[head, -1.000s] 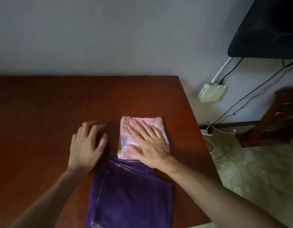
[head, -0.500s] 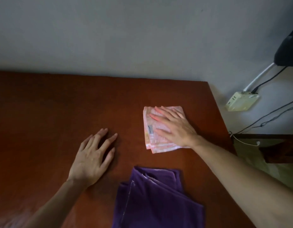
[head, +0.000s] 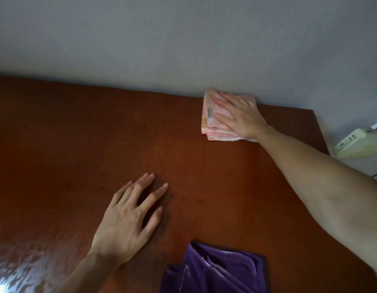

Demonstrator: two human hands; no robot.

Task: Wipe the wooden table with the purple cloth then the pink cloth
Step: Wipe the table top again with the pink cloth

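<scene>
The folded pink cloth [head: 213, 121] lies at the far edge of the wooden table [head: 77, 144], against the grey wall. My right hand [head: 240, 117] lies flat on top of it, fingers spread, pressing it down. My left hand [head: 128, 220] rests palm down on the bare wood nearer to me, fingers apart, holding nothing. The purple cloth [head: 215, 271] lies crumpled at the near edge, to the right of my left wrist, partly cut off by the frame.
The grey wall [head: 183, 39] runs right behind the table's far edge. The table's right edge drops off beside a cream power adapter [head: 356, 144] with cables. A bright glare sits on the wood at the near left [head: 18, 271].
My right hand has slid the pink cloth away from me, from beside the purple cloth to the far edge by the wall. My left hand stayed flat on the wood.
</scene>
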